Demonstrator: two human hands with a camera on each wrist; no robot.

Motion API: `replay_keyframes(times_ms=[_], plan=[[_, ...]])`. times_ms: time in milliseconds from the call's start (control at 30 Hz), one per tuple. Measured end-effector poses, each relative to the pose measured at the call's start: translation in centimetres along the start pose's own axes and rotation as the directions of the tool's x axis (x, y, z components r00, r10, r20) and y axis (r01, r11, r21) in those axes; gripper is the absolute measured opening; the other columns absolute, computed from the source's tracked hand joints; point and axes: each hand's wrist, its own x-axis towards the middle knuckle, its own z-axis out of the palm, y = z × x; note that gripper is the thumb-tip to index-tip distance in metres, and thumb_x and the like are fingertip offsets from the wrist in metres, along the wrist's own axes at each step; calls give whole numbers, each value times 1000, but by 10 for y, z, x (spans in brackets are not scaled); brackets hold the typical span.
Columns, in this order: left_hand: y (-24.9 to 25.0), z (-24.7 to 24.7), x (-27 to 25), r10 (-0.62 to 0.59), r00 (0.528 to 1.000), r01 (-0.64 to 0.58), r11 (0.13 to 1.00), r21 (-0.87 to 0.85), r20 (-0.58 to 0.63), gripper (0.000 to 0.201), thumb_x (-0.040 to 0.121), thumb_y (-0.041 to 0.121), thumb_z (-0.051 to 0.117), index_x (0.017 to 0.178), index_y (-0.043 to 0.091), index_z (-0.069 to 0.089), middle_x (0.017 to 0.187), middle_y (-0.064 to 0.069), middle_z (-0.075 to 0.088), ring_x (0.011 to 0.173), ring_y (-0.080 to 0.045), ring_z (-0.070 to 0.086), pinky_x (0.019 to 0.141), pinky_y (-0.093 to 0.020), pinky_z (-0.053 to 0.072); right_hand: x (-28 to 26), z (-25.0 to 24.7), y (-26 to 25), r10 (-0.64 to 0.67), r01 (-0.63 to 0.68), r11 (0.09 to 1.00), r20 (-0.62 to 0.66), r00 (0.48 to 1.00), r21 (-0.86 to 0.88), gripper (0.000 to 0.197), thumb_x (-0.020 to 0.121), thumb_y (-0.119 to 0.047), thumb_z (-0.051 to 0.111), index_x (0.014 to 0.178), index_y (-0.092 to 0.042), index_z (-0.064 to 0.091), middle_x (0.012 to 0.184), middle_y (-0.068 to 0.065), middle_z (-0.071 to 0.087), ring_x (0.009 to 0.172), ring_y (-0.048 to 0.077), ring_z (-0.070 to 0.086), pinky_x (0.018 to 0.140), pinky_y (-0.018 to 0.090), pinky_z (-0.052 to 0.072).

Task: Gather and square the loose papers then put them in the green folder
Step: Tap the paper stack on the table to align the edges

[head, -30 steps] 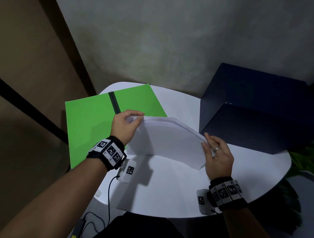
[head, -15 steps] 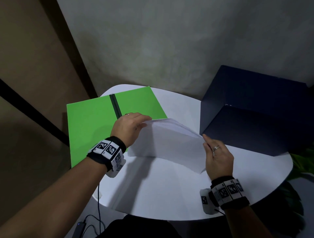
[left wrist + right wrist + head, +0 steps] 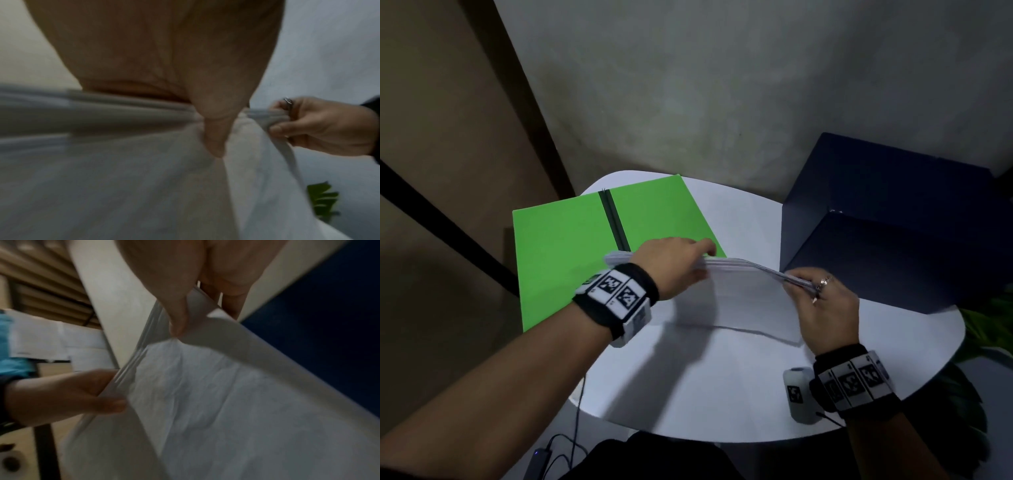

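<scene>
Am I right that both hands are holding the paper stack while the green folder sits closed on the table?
Not quite. The green folder lies open, its dark spine showing in the head view. Both the left hand and right hand do hold the paper stack.

dim grey wall [image 3: 722,85] behind a white round table [image 3: 722,394].

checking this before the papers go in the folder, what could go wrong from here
1. The paper stack is held upright on the white table only by its top corners, by the left hand and right hand; it bows, so sheets may slip.
2. Its sheet edges look fanned at the right hand, so it may go in unsquared.
3. The open green folder overhangs the table's left edge and could tip under pressure.
</scene>
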Motion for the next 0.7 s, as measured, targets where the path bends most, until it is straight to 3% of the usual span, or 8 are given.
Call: replay_keyframes(times_ms=[100, 200, 300, 400, 467, 500, 600, 700], plan=[[14, -5, 8, -20, 993, 18, 1000, -23, -116, 16, 96, 39, 50, 100, 23, 49, 86, -10, 69, 76, -35, 65, 61, -37, 49, 22, -8, -23, -60, 58, 997, -34, 998, -53, 21, 82, -5, 76, 102, -10, 71, 100, 3, 69, 92, 11, 62, 84, 12, 46], [-2, -9, 0, -124, 960, 48, 957, -288, -253, 18, 92, 37, 58, 92, 19, 54, 75, -11, 66, 70, -35, 61, 55, -35, 39, 25, -12, -19, 179, -190, 981, -223, 958, -28, 82, 72, -20, 84, 142, -14, 44, 148, 7, 37, 135, 17, 39, 110, 14, 29], [-19, -10, -10, -257, 920, -39, 690, -723, -295, 22, 86, 31, 67, 97, 13, 64, 83, -12, 71, 76, -32, 64, 70, -40, 51, 22, -4, -7, 466, -427, 877, -173, 868, 218, 119, 65, -15, 90, 155, -22, 12, 160, 2, 19, 147, 12, 23, 122, 32, 21], [-20, -3, -11, -408, 887, -42, 397, -917, -217, 28, 83, 20, 74, 101, 1, 66, 96, -26, 70, 83, -30, 67, 79, -45, 54, 30, 5, -7, 477, -406, 746, 2, 879, 527, 78, 69, 0, 86, 134, -13, 47, 127, -6, 65, 117, 7, 62, 104, 37, 47], [-13, 5, -11, -490, 844, -35, 355, -934, -218, 33, 82, 20, 75, 92, -9, 62, 89, -34, 66, 73, -29, 62, 71, -47, 53, 37, 5, -14, 425, -339, 786, -54, 903, 517, 34, 71, -4, 84, 97, -16, 66, 87, -15, 75, 85, 1, 70, 86, 32, 54], [-9, 9, -12, -527, 818, -32, 360, -932, -232, 32, 83, 18, 74, 88, -10, 60, 86, -36, 63, 71, -25, 59, 67, -44, 52, 38, 6, -15, 408, -312, 799, -81, 909, 514, 24, 73, -5, 83, 91, -14, 69, 81, -14, 75, 81, 3, 71, 82, 31, 55], [-6, 31, -17, -560, 807, 3, 320, -947, -187, 23, 83, 24, 74, 97, 13, 61, 94, -20, 68, 84, -22, 64, 71, -35, 53, 25, 12, -14, 447, -342, 783, -87, 890, 520, 28, 72, -2, 84, 97, -7, 73, 87, -9, 77, 86, 10, 74, 83, 30, 59], [-7, 49, -23, -479, 872, -24, 157, -987, -98, 59, 78, 24, 78, 127, 16, 47, 125, -10, 62, 111, -13, 64, 94, -32, 52, 11, 23, -6, 514, -442, 727, 11, 858, 525, 54, 64, 4, 87, 112, -12, 68, 107, -1, 75, 100, 14, 71, 90, 33, 57]])
